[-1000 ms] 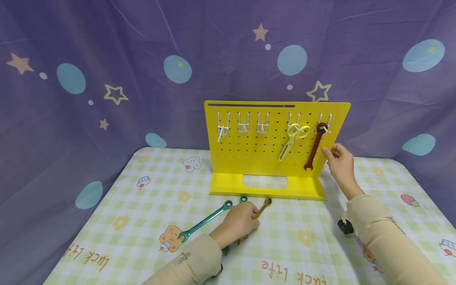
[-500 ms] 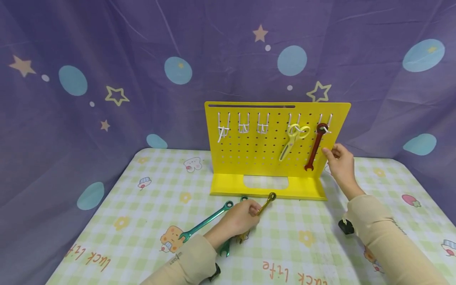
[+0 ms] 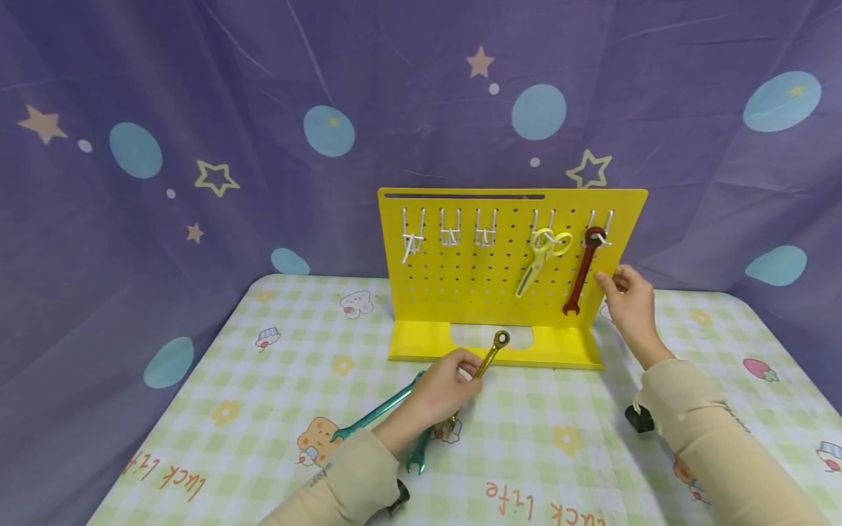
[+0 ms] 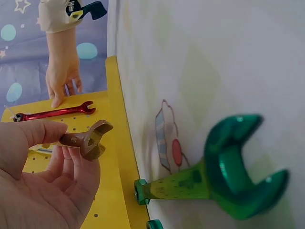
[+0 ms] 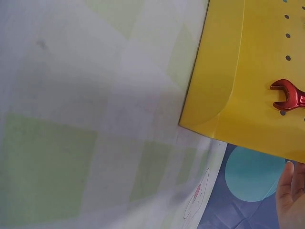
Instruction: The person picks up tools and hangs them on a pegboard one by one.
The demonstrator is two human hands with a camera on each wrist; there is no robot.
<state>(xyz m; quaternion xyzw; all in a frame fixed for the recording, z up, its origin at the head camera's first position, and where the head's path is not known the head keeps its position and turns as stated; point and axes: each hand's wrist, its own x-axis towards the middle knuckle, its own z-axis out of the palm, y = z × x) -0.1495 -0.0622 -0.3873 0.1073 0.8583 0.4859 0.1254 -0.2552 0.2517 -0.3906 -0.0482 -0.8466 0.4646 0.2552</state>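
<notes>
Observed nearest: two beige sleeves [image 3: 355,478], extending inward from the lower edge of the head view. Found lying on the checked surface [image 3: 283,402]: a green wrench [image 3: 378,410], slanted, open end toward the near left, ring end partly hidden by the left hand [image 3: 446,389]. Found beside it, largely covered by the same hand: a second green wrench [image 3: 417,459], open end showing below the wrist. Clamped between left thumb and fingers: a gold wrench [image 3: 488,358] – tilted, ring end uppermost, in front of the base of the yellow pegboard [image 3: 496,303]. Confirmed upright on the surface, beyond the green wrenches: said pegboard. Gripped at its right edge by the right hand [image 3: 631,310], thumb on the front face – well apart from the left. Noted hanging just beside that thumb: a red wrench [image 3: 582,274]. Hung next to it, leftward: yellow scissors [image 3: 541,259]. Fitted farther left: three white hooks [image 3: 450,236]. Recorded farthest back: a purple curtain [image 3: 421,109], printed with stars and blue ovals.
</notes>
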